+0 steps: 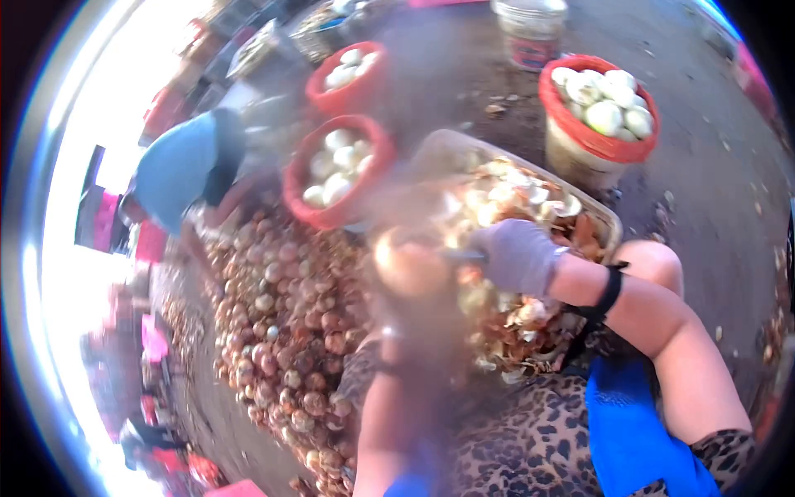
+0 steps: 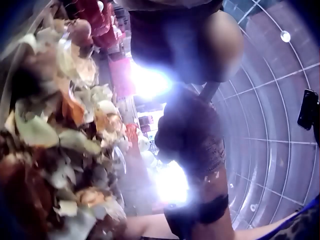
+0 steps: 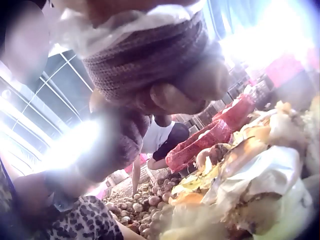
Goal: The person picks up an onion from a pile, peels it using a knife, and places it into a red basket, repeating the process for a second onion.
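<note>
In the head view my gloved right hand (image 1: 517,255) is curled round a small knife (image 1: 465,257), of which a short dark part points left toward a brown onion (image 1: 406,261). My left hand (image 3: 117,142) grips this onion from below; a smudge on the lens hides most of that hand in the head view. Facing it in the left wrist view is the right fist (image 2: 192,130), dark against the glare, with a strip of the knife sticking up. Just beneath both hands, a rectangular tub (image 1: 614,228) holds onion skins (image 1: 530,311).
A large heap of unpeeled onions (image 1: 286,331) covers the ground to the left. Red-lined buckets of peeled onions stand ahead: one left bucket (image 1: 296,186) and one right bucket (image 1: 571,149). A white bucket (image 1: 530,25) stands behind. Another person (image 1: 178,170) bends over the heap.
</note>
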The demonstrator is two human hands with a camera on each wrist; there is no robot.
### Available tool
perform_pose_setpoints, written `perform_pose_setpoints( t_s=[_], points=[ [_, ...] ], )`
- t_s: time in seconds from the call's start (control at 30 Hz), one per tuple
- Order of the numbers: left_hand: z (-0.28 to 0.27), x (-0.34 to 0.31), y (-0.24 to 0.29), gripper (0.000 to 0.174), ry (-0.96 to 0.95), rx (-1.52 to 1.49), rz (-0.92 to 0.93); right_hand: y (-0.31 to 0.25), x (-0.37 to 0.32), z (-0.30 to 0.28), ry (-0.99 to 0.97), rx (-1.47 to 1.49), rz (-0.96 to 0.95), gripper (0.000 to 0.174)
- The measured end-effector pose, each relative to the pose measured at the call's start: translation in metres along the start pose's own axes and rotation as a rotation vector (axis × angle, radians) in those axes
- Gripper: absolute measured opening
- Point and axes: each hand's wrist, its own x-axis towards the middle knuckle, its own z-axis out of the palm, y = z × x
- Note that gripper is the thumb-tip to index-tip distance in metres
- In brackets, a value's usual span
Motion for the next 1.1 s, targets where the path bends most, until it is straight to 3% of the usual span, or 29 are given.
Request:
perform_pose_setpoints(
  t_s=[0.03,0.07,0.1,0.13,0.23,0.27,0.33,0.4,0.5,0.57,0.63,0.67,0.73,0.8,0.83,0.87,0.9,0.93,0.97,1.03,1.1],
  points=[
    [0.007,0.003,0.002,0.052,-0.031,0.324,0.083,-0.002,0.000,-0.004,-0.008,0.021,0.014,0.014],
    [0.020,0.004,0.011,0.049,-0.061,0.965,0.241,-0.004,0.001,-0.006,-0.019,0.043,0.024,0.014],
    [0.027,0.007,0.012,0.046,-0.068,1.279,0.351,-0.006,0.001,-0.007,0.023,0.116,0.030,0.017],
    [0.030,0.006,0.016,0.044,-0.077,1.346,0.373,-0.006,0.001,-0.008,0.061,0.189,0.044,0.019],
    [0.008,0.004,0.007,0.055,-0.029,0.101,0.045,-0.010,0.000,-0.007,-0.029,0.442,0.154,0.022],
    [0.009,0.007,0.010,0.057,0.057,0.149,0.019,-0.012,-0.001,-0.005,-0.068,0.533,0.248,0.022],
    [0.015,-0.002,0.014,0.063,0.135,0.720,0.290,-0.001,0.001,0.008,-0.048,0.476,0.155,0.021],
    [0.012,-0.006,0.018,0.063,0.080,0.793,0.297,0.003,0.003,0.012,0.056,0.360,0.032,0.021],
    [-0.005,-0.001,0.020,0.065,-0.120,0.098,-0.076,-0.006,0.005,0.008,0.094,0.271,-0.036,0.015],
    [-0.004,-0.016,0.016,0.070,-0.018,0.508,0.066,-0.011,0.008,0.001,0.076,0.203,-0.061,0.012],
    [-0.011,-0.020,0.019,0.072,-0.014,0.088,-0.162,-0.012,0.008,0.001,0.041,0.206,-0.053,0.012],
    [-0.011,-0.021,0.022,0.072,-0.012,0.040,-0.200,-0.011,0.008,0.001,0.023,0.205,-0.048,0.012],
    [-0.015,-0.016,0.018,0.072,0.017,0.140,-0.119,-0.009,0.009,0.006,-0.042,0.278,0.001,0.019],
    [-0.026,-0.007,0.010,0.073,0.063,0.432,0.108,-0.011,0.009,0.008,-0.189,0.403,0.119,0.022],
    [-0.033,-0.006,0.008,0.073,0.086,0.396,0.084,-0.014,0.007,0.007,-0.284,0.591,0.198,0.022],
    [-0.017,-0.017,0.011,0.069,0.231,0.410,0.076,-0.010,0.004,0.015,-0.302,0.712,0.171,0.017],
    [-0.010,-0.018,0.013,0.059,0.090,0.382,0.125,-0.015,0.001,0.006,-0.376,0.630,0.163,0.020],
    [-0.023,-0.022,0.008,0.068,0.213,0.501,0.048,-0.017,0.000,0.004,-0.426,0.611,0.202,0.024],
    [0.001,-0.019,0.013,0.076,0.201,0.595,0.092,-0.003,-0.005,0.014,-0.547,0.887,0.200,0.022],
    [-0.001,-0.011,0.020,0.081,0.041,0.866,0.079,0.024,-0.016,0.034,-0.833,1.422,0.311,0.018],
    [-0.013,-0.007,0.018,0.083,-0.041,0.812,-0.006,0.008,-0.011,0.027,-0.558,0.982,0.097,0.016]
  ],
)
